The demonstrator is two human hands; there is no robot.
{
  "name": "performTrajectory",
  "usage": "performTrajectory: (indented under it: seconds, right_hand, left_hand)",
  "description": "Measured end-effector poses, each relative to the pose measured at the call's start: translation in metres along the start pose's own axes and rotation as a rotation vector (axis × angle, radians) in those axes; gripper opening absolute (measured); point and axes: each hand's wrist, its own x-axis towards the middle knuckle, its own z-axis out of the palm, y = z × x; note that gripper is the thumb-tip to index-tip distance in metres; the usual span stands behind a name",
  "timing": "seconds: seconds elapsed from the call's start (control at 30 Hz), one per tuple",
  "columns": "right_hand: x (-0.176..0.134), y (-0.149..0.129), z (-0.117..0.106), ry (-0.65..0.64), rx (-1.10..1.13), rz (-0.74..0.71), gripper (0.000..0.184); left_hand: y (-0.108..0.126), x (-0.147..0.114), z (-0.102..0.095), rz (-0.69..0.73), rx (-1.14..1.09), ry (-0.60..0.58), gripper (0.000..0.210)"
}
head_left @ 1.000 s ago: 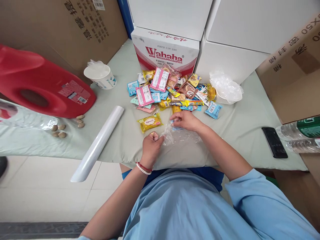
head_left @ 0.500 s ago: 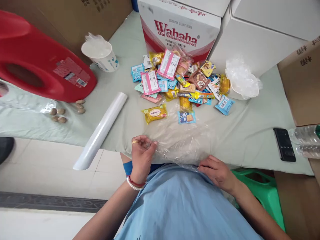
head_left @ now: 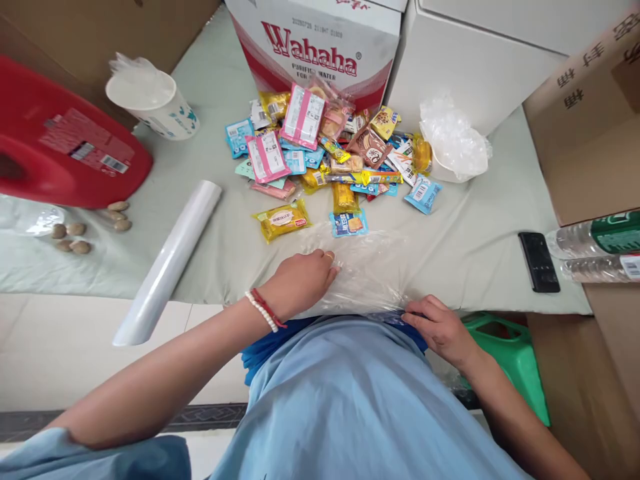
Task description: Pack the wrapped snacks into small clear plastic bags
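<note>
A clear, crinkled plastic bag (head_left: 373, 267) lies flat along the table's front edge, close to my blue shirt. My left hand (head_left: 307, 277) reaches over its left part, fingers curled down and closed on the thin plastic; the fingertips are partly hidden. At the bag's near right corner, my right hand (head_left: 437, 327) pinches the edge between thumb and fingers. Just beyond the bag are a yellow-wrapped snack cake (head_left: 283, 220) and a small blue snack packet (head_left: 349, 224). Behind them rises a heap of wrapped snacks (head_left: 320, 150) in pink, blue, yellow and brown.
A roll of plastic film (head_left: 167, 263) lies left, overhanging the edge. Farther left are a red jug (head_left: 65, 133), several brown nuts (head_left: 75, 230) and a paper cup (head_left: 155, 107). A Wahaha carton (head_left: 320, 47) stands behind. Rightward are a plastic-filled cup (head_left: 460, 163), phone (head_left: 539, 262) and bottles (head_left: 600, 240).
My left hand has moved right and forward across the bag, turning its back upward. My right hand stays at the bag's near corner. The view has shifted right.
</note>
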Motion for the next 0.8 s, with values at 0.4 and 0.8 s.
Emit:
performTrajectory:
  seconds: [0.4,0.8]
  right_hand:
    - [0.008,0.021,-0.035,0.221,0.279,0.847,0.043]
    - [0.132,0.057,-0.010,0.432,0.213,0.505,0.029]
  left_hand:
    - [-0.017,-0.043,0.044,0.043,0.071,0.156,0.059]
    - [-0.042,-0.036,0.043,0.011,0.127,0.199,0.080]
